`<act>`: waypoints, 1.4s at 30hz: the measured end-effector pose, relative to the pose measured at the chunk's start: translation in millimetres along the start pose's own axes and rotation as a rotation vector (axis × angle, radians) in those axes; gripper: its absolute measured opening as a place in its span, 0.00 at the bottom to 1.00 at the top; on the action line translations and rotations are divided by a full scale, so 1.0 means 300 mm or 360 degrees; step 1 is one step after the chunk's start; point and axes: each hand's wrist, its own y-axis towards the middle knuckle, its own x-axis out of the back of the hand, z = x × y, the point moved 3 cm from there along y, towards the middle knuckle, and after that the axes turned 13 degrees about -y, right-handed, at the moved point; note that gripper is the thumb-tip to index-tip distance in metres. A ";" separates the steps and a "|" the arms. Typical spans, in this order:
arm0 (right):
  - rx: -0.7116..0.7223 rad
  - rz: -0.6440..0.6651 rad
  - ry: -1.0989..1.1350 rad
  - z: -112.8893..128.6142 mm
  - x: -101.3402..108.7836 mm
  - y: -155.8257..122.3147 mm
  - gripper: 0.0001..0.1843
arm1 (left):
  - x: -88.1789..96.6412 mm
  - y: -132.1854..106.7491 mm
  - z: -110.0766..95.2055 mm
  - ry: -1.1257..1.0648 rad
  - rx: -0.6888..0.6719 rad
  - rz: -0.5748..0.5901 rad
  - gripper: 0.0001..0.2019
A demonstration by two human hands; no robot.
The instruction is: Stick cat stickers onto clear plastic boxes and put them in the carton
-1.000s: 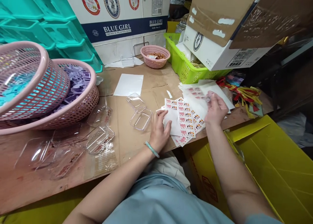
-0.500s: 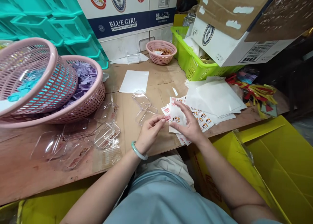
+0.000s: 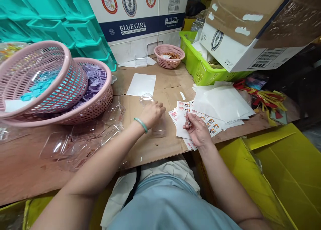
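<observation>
My left hand (image 3: 153, 114), with a green bangle at the wrist, has its fingers curled over a clear plastic box (image 3: 159, 129) on the cardboard. The hand covers part of the box. Another clear plastic piece (image 3: 146, 97) shows just behind that hand. Between thumb and fingers, my right hand (image 3: 198, 129) pinches a small printed sticker (image 3: 189, 120), partly hidden by the fingertips. Below the right hand lie sticker sheets (image 3: 212, 125) with cat pictures and red print, one of them with a bare white area.
Pink baskets hold purple pieces (image 3: 94, 77) and blue pieces (image 3: 41, 86) at left. Clear plastic boxes (image 3: 85, 144) lie near them. White sheets (image 3: 223, 101), a green crate (image 3: 200, 71), a small pink basket (image 3: 169, 63) and a white paper (image 3: 141, 84) are farther back.
My left hand has left the sticker sheet and moved up onto the clear box, which now sits nearer the right. My right hand has turned and closed on a sticker.
</observation>
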 end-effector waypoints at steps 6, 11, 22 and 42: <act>-0.0070 0.0289 0.0011 -0.056 -0.131 -0.039 0.14 | -0.044 -0.236 -0.035 -0.0588 0.0349 -0.0852 0.11; -0.0061 0.0428 -0.0299 -0.060 -0.196 -0.044 0.16 | -0.070 -0.372 -0.046 -0.1591 0.0553 -0.0690 0.26; 0.0217 0.0733 -0.0927 0.028 -0.239 -0.058 0.13 | -0.064 -0.445 -0.037 -0.2161 0.0571 -0.0467 0.24; 0.0171 0.0855 -0.1533 0.044 -0.307 -0.093 0.21 | -0.078 -0.449 -0.046 -0.2331 0.0588 -0.0539 0.33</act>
